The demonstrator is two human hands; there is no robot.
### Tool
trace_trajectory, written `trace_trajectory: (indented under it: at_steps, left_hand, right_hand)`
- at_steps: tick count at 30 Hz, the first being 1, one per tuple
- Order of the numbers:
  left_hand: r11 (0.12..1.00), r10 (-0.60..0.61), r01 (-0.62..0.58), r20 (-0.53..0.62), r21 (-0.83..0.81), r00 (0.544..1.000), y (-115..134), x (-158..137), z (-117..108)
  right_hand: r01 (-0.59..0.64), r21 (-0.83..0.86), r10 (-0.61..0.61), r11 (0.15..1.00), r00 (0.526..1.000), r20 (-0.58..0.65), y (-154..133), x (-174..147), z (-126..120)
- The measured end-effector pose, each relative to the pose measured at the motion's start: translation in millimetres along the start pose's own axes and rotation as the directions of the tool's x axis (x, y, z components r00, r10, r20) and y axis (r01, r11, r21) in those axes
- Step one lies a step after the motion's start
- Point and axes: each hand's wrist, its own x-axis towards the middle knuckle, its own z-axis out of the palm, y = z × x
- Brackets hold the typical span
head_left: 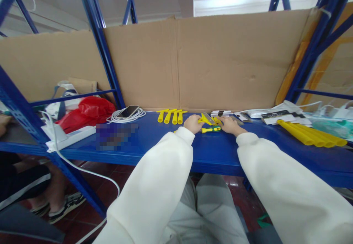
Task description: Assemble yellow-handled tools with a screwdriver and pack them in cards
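My left hand [193,123] is closed around the yellow handle side of a scraper [204,119], whose flat head tilts up over the blue shelf. My right hand [229,125] sits just to its right, fingers curled together at a small yellow edge; what they grip there is too small to make out. Just below and between both hands lies a screwdriver [211,129] with a yellow and green handle. Behind them is a stack of small white and black boxes [220,113]. Left of my left hand, several yellow T-shaped scrapers [174,116] lie in a row.
Yellow tubes [311,135] and a black and white packet [278,117] lie at right. Leftward are a phone [128,112] on a coiled white cable, a red bag [88,113] and a power strip [71,137]. Cardboard [220,63] backs the shelf. A person's leg [24,185] shows lower left.
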Motion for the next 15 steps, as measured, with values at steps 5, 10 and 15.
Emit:
trace_trajectory:
  at_steps: [5, 10, 15]
  left_hand:
    - [1.000, 0.000, 0.000, 0.004, -0.008, 1.000, 1.2, -0.4, -0.8]
    - [1.000, 0.006, -0.006, 0.001, -0.012, 1.000, 1.3, -0.4, -1.1]
    - [1.000, 0.015, -0.015, 0.015, -0.003, 1.000, 2.0, -0.8, -2.5]
  right_hand:
    - [0.004, 0.069, -0.011, 0.998, 0.994, 0.112, -2.7, 3.1, 2.4]
    - [-0.041, 0.025, 0.039, 0.999, 0.996, 0.078, -5.9, 0.3, -4.2]
    - [-0.026, 0.013, 0.025, 1.000, 0.998, 0.063, -8.4, -3.0, -9.7]
